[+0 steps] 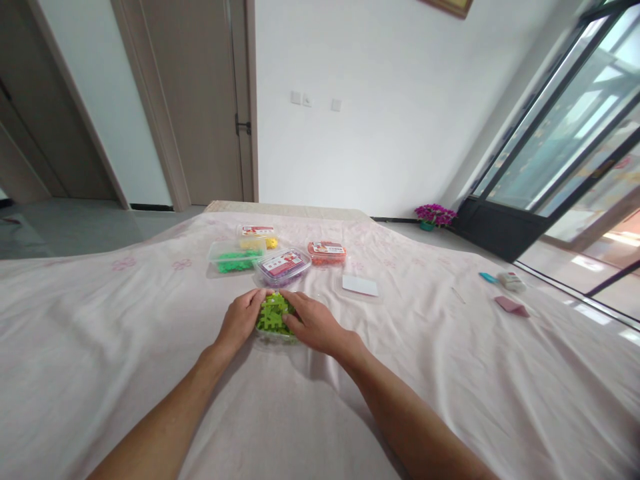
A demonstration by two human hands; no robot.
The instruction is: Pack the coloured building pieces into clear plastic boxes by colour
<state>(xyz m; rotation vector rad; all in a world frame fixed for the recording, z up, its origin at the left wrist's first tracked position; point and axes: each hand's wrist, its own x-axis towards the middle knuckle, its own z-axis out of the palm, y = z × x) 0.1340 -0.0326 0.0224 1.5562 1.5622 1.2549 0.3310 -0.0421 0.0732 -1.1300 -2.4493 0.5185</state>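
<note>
A clear plastic box full of light green interlocking pieces sits on the cloth in front of me. My left hand grips its left side, fingertips at the far rim. On the opposite side my right hand holds the box, with its fingers along the far right edge and its thumb over the pieces. Both hands hide parts of the rim. Just beyond stands a lidded box of purple pieces. A clear lid with a white label lies to the right.
Behind are boxes with green pieces, yellow pieces and orange-red pieces. A pink cloth piece, a blue item and a whitish packet lie far right on the wrinkled pink bedcloth.
</note>
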